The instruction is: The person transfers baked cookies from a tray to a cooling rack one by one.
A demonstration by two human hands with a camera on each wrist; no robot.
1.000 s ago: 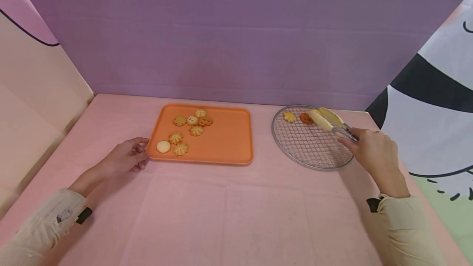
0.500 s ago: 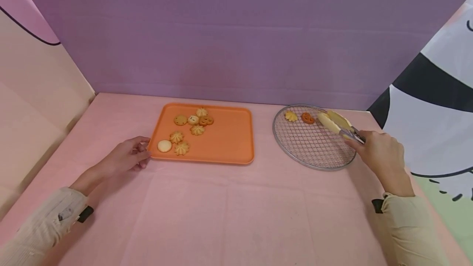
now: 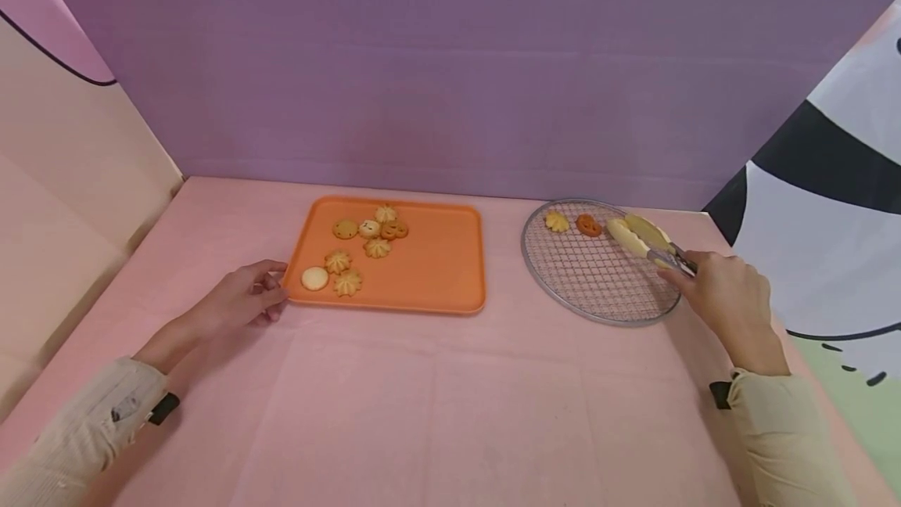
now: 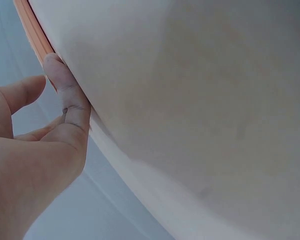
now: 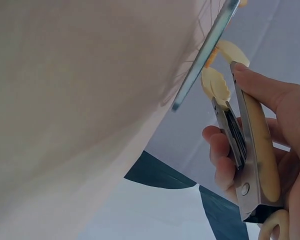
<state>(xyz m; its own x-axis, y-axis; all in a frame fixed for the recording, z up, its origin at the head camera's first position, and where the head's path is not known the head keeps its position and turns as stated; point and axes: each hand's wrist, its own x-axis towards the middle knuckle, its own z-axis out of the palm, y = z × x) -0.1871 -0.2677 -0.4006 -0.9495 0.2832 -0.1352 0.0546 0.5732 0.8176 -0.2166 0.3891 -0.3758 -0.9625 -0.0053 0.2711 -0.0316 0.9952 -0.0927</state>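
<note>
My left hand [image 3: 235,296] touches the left rim of an orange tray [image 3: 429,257] with its fingertips. In the left wrist view, one digit [image 4: 67,82] lies against the tray's edge. Several cookies lie on the tray's left half, among them a pale round cookie [image 3: 314,278] and flower-shaped cookies. My right hand [image 3: 728,292] grips tongs [image 3: 651,245] with cream-coloured tips. The tips stand apart over a round wire rack [image 3: 598,280], just right of a brown pretzel cookie [image 3: 588,225]. A yellow flower-shaped cookie [image 3: 557,221] sits to the pretzel's left.
Tray and rack stand side by side on a pink tablecloth [image 3: 429,397], with a gap between them. A purple wall [image 3: 450,77] rises right behind. Printed panels flank the table on both sides.
The tongs have drawn back to the right from the pretzel cookie, leaving it fully in sight. My left hand has stayed at the tray's rim.
</note>
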